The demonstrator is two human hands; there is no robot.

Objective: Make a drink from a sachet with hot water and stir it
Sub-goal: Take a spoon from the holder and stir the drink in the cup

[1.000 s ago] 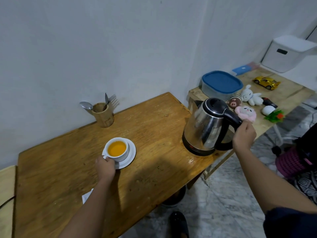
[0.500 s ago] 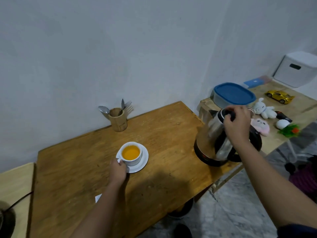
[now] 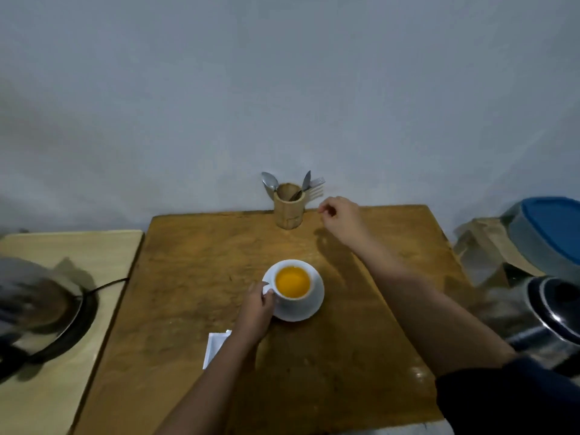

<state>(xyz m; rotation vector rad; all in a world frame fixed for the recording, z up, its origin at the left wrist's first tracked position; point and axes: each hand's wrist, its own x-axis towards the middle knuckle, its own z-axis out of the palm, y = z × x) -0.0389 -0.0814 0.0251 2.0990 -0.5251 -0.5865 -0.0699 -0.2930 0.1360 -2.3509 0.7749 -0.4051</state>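
A white cup (image 3: 293,282) full of orange drink stands on a white saucer (image 3: 309,306) in the middle of the wooden table (image 3: 194,268). My left hand (image 3: 257,309) grips the cup's handle. My right hand (image 3: 340,216) hovers empty, fingers loosely curled, just right of a bamboo holder (image 3: 288,208) by the wall. The holder carries a spoon (image 3: 270,181), a knife and a fork (image 3: 315,183). A white sachet (image 3: 215,345) lies on the table, partly hidden under my left forearm. The steel kettle (image 3: 546,315) stands at the right edge.
A paler side table (image 3: 62,246) on the left carries a dark round base with a black cord (image 3: 106,284). A box with a blue lid (image 3: 552,229) sits at the far right. The wall runs close behind the table.
My right hand let go of the kettle and moved left across the table to beside the bamboo holder. The view swung left. My left hand stayed on the cup handle.
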